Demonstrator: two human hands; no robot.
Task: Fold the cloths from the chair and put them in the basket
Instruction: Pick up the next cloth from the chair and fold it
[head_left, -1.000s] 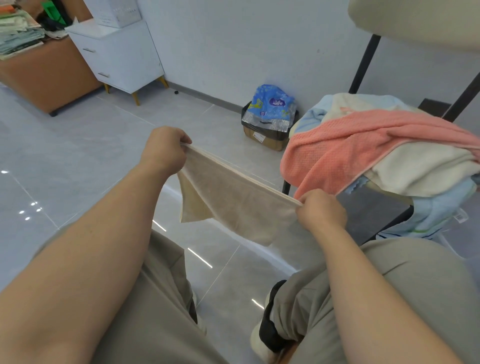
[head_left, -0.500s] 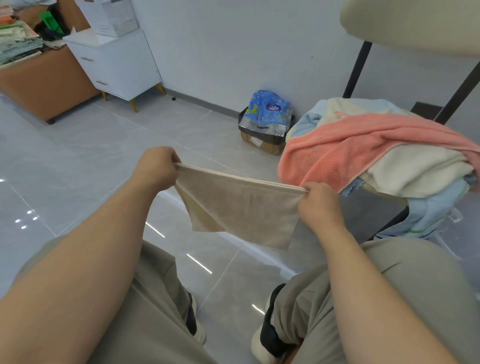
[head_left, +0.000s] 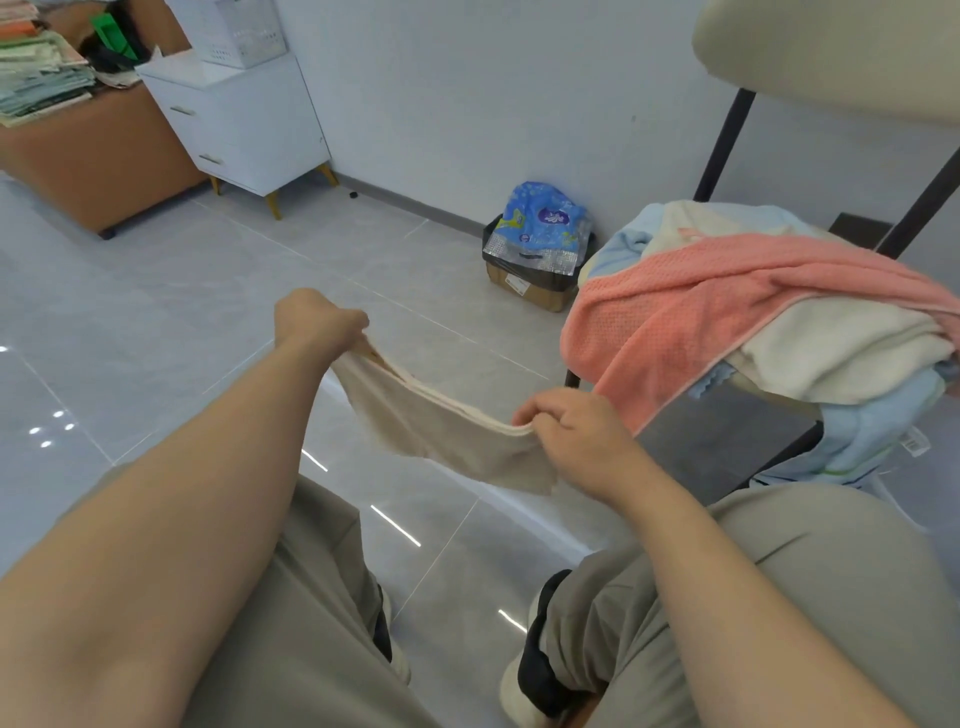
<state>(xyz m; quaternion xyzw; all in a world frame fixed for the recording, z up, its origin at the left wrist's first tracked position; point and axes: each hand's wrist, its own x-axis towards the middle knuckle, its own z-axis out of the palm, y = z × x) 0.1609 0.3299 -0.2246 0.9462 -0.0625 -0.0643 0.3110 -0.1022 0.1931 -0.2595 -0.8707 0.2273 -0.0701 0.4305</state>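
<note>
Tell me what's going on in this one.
A seated person holds a beige cloth by its top edge. The left hand grips one end and the right hand pinches the other, so the cloth hangs above the floor in front of their knees. The edge looks doubled, so a fold seems under way. To the right, the chair carries a heap of unfolded cloths with a pink towel draped on top.
</note>
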